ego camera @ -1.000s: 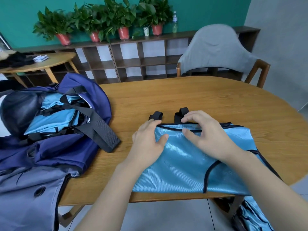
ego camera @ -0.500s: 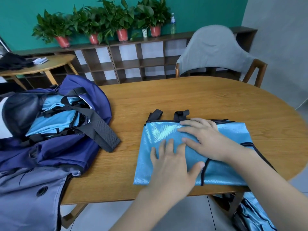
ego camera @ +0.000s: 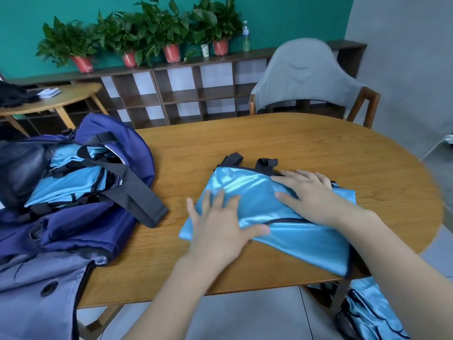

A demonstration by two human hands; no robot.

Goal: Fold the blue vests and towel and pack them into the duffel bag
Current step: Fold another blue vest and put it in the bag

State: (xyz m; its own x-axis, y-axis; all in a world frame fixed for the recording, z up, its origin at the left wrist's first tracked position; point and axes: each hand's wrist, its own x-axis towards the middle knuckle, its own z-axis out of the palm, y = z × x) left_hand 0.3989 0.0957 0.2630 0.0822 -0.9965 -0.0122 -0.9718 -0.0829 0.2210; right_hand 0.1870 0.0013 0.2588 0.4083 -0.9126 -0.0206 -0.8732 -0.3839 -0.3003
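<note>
Below the table's near edge, at the right, more blue fabric lies in a heap on the floor side, partly hidden by the right forearm.

On the table, close to that near edge and right of its middle, lies the vest, folded into a flat shiny blue panel with dark piping. Its near right corner reaches the table's edge; its two black straps stick out from the far side.

The left hand lies flat, palm down, on the vest's near left corner, fingers spread and straight, the little finger off the cloth on the wood, the thumb stretched right along a fold. It grasps nothing; it presses. The forearm runs in from the bottom edge of the view.

The right hand is also flat and released, palm down on the vest's far right part, fingers pointing left toward the straps, thumb out on the near side. Both hands touch the vest, a strip of cloth between them.

At the table's left edge sits the duffel, navy, gaping open, with folded blue vests inside and a black webbing strap draped over its rim onto the wood.

Beyond the far edge stands a chair.
</note>
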